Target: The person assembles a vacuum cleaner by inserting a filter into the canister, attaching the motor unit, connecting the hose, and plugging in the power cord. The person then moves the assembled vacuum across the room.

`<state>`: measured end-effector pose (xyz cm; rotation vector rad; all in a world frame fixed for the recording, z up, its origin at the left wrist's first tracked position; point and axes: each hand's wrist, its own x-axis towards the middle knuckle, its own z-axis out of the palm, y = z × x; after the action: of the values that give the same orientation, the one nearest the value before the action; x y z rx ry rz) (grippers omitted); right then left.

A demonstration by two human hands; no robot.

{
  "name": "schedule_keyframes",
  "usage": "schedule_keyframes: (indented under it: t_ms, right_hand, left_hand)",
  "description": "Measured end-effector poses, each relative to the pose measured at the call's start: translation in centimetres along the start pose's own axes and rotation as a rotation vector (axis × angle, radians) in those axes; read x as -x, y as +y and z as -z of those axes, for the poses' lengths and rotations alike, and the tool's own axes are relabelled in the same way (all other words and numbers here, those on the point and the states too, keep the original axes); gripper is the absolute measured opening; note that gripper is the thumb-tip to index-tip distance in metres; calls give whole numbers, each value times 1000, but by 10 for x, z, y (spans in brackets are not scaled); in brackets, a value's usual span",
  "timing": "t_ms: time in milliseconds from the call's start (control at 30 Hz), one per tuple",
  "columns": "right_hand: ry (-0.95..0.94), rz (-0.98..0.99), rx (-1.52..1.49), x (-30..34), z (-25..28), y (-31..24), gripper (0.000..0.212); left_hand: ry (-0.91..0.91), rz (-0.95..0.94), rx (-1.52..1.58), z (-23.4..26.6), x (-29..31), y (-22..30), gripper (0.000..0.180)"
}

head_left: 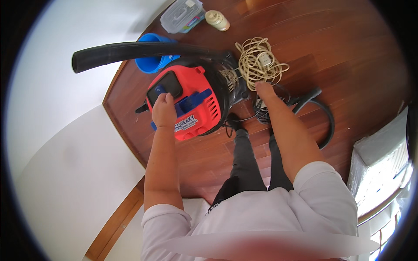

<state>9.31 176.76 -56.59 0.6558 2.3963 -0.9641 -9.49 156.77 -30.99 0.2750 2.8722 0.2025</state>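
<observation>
My left hand [164,112], fingers curled in, is at the red top of a wet-and-dry vacuum cleaner [193,80]. Its fingertips meet the lower edge of the black panel, beside a blue switch [160,89]. A blue carry handle [193,101] runs just right of that hand. My right hand [264,90] is closed at the near edge of a coiled cream extension cord [257,54]. Whatever lies inside its fingers is hidden. Below it a thin black cable [262,114] lies bunched on the floor.
A thick black hose [117,51] sticks out leftward over a blue bucket [149,65]. Behind stand a lidded plastic box [182,16] and a cream bottle [217,20]. A black curved tube [332,119] lies right of my legs. A plastic-wrapped item [379,152] stands far right; white walls rise left.
</observation>
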Motion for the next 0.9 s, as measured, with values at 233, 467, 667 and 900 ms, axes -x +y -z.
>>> schedule_keyframes:
  t_ms: [233,467,667,900]
  right_hand:
    - [-15,-590,-1639,-26,0,-66,55]
    - [297,-313,-1229,-6,6,-126,58]
    - [225,-473,-1426,-26,-7,-120,62]
    - [-79,-636,-1707,-25,-1,-113,52]
  left_hand:
    - [-51,-4,-1,-4,-6,-8,32]
    - [-53,-25,-2,-2,-4,-5,30]
    - [-54,-66,5,0,-4,-4,29]
    - [-66,-72,1,-2,-2,-5,31]
